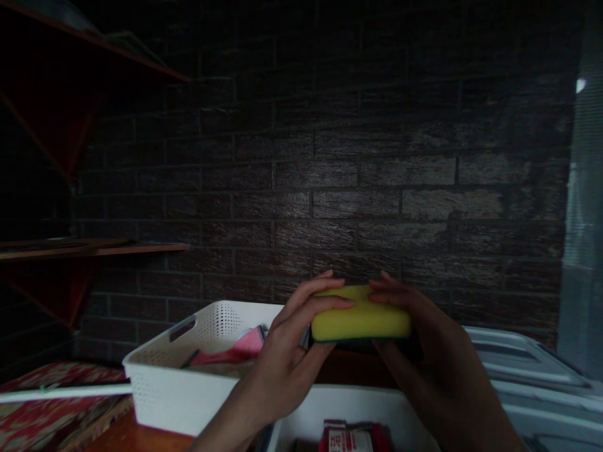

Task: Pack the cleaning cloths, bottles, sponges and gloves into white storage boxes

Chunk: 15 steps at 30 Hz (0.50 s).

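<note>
A yellow sponge (360, 321) with a thin dark green layer underneath is held up level between both hands. My left hand (294, 342) grips its left end, fingers over the top and thumb below. Its right end is in my right hand (424, 339), held the same way; part of that end is hidden by the fingers. Below the sponge stands a white bin (308, 411) with a red package with a white label (349, 439) inside. Behind my left forearm is a white perforated basket (176, 392) with a pink cloth (242, 348) and other fabric in it.
Grey-white plastic lids or boxes (522, 351) sit at the right. A dark brick wall (330, 188) rises behind. Wooden shelves (141, 249) jut out on the left, above a red patterned cloth (47, 408) and a white rod (70, 393). The wooden tabletop (117, 433) shows at lower left.
</note>
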Motion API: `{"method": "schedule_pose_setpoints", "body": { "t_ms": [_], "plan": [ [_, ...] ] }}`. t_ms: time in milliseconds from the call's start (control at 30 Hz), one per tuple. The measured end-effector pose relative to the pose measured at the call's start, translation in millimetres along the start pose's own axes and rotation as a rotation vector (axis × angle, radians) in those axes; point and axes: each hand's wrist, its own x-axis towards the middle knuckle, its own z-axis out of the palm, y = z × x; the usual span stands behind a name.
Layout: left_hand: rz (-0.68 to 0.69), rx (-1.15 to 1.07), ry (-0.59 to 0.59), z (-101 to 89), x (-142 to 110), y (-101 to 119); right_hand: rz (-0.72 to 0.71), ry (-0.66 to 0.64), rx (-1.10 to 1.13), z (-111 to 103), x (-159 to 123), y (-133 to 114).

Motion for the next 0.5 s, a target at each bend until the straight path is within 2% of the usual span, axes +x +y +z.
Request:
{"method": "schedule_pose_setpoints", "body": {
  "t_ms": [100,200,267,400,500],
  "plan": [
    [-0.055,0.050,0.001,3.2,-1.0,1.4,0.051,-0.022,-0.053,-2.2,1.2,-1.9],
    [-0.158,0.057,0.068,8.5,-0.8,2.3,0.122,-0.035,-0.068,-4.1,3.0,-4.9],
    [-0.213,0.026,0.098,10.8,0.0,4.9,0.120,-0.027,-0.051,-6.0,3.5,-8.0],
    [-0.395,-0.012,0.062,8.0,0.3,15.1,0.075,-0.055,-0.019,-13.3,1.4,-17.6],
    [-0.533,0.102,0.048,1.8,-6.1,17.6,0.112,-0.142,0.013,-19.7,-3.0,-23.3]
  ]
}}
